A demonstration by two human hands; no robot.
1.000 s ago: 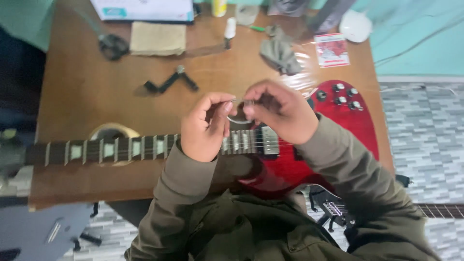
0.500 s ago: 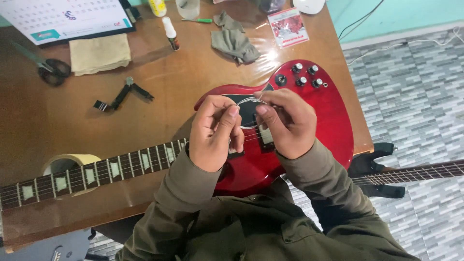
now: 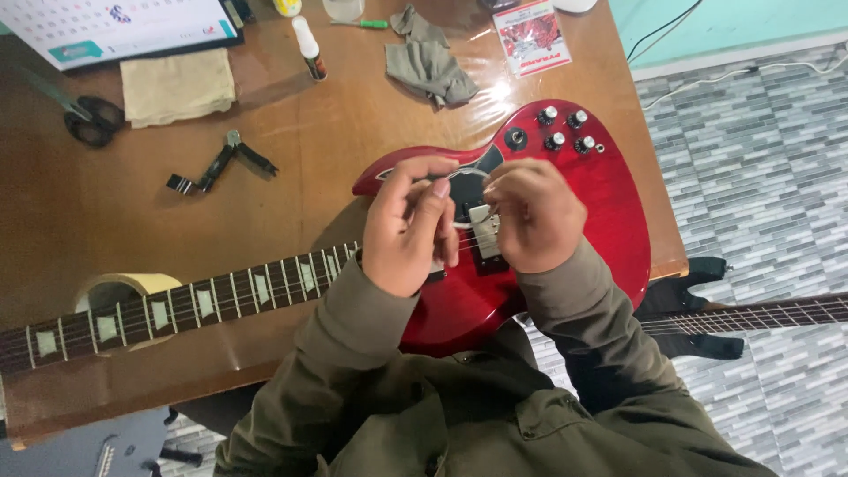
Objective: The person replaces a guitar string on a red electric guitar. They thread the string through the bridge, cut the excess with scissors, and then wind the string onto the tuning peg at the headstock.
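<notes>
A red electric guitar (image 3: 592,203) lies flat on the brown wooden table (image 3: 124,221), its neck (image 3: 177,309) running to the left. Both my hands hover over the guitar body near the pickups. My left hand (image 3: 408,228) and my right hand (image 3: 533,215) pinch a thin coiled guitar string (image 3: 466,224) between thumbs and fingers, a short stretch of it showing between them. The rest of the string is hidden behind my fingers.
On the table lie a black string winder (image 3: 216,164), scissors (image 3: 88,117), a beige cloth (image 3: 177,84), a grey rag (image 3: 430,60), a small bottle (image 3: 310,49), a red string packet (image 3: 532,37), a calendar (image 3: 115,22) and a tape roll (image 3: 124,284). A second guitar (image 3: 742,314) lies on the tiled floor at right.
Both hands have dropped lower over the guitar body and drawn closer to the pickups, still pinching the string. The view has steadied after swinging right.
</notes>
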